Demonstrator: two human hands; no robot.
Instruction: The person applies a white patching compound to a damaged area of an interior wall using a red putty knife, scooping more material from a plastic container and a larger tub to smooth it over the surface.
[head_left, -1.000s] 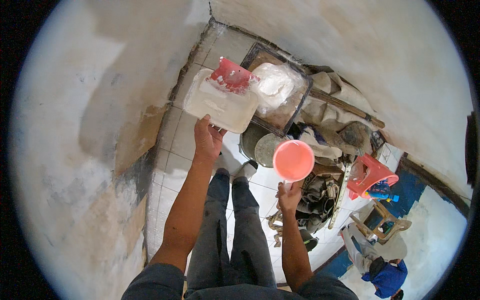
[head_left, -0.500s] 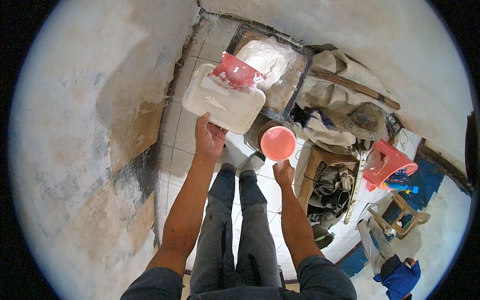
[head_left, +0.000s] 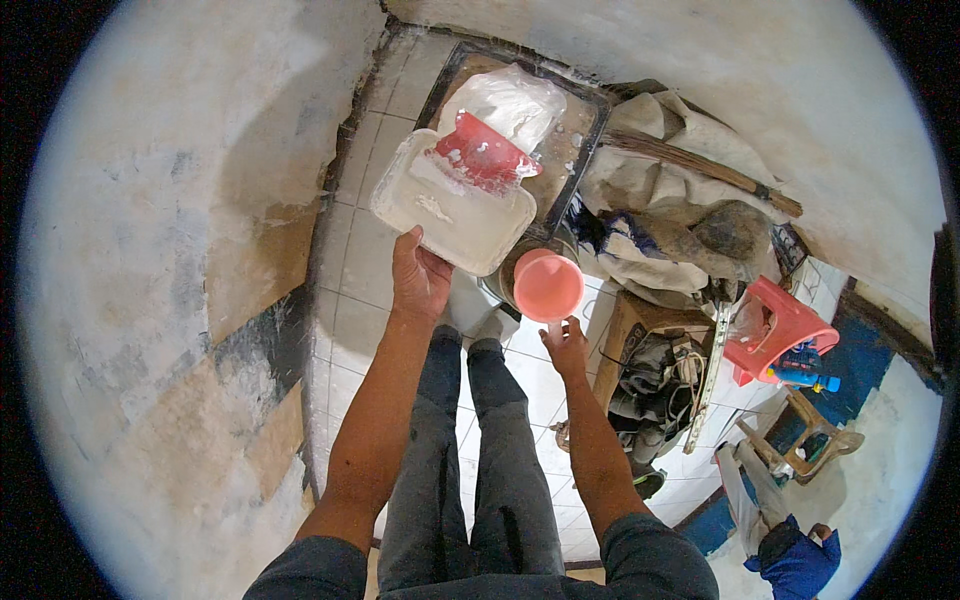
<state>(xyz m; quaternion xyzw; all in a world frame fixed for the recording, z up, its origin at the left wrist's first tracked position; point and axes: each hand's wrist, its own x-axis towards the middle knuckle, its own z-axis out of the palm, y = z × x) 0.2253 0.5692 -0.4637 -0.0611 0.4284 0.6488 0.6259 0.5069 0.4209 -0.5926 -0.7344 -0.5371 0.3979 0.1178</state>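
My left hand (head_left: pixel 422 275) grips the near edge of a shallow off-white plastic tub (head_left: pixel 450 225), its fingers underneath and thumb on the rim. White paste coats the tub's inside. Across its far side lies a red scraper blade (head_left: pixel 485 155), smeared with white. My right hand (head_left: pixel 567 350) has the short handle of a pink water dipper (head_left: pixel 549 286) between thumb and fingers. The fingers look looser around it, and part of the grip is hidden. Below the dipper, a bucket (head_left: pixel 508 268) is partly covered.
A bag of white powder (head_left: pixel 515 100) rests on a dark-edged board (head_left: pixel 585 150) beyond the tub. Crumpled sacks (head_left: pixel 660 190) lie along the wall. To the right are a cardboard box of tools (head_left: pixel 650 385), a pink stool (head_left: pixel 775 325) and a seated person (head_left: pixel 795 555).
The pink dipper has shifted slightly left and nearer to the tub. My right hand's fingers have loosened and spread a little at the handle. The tub has tilted slightly.
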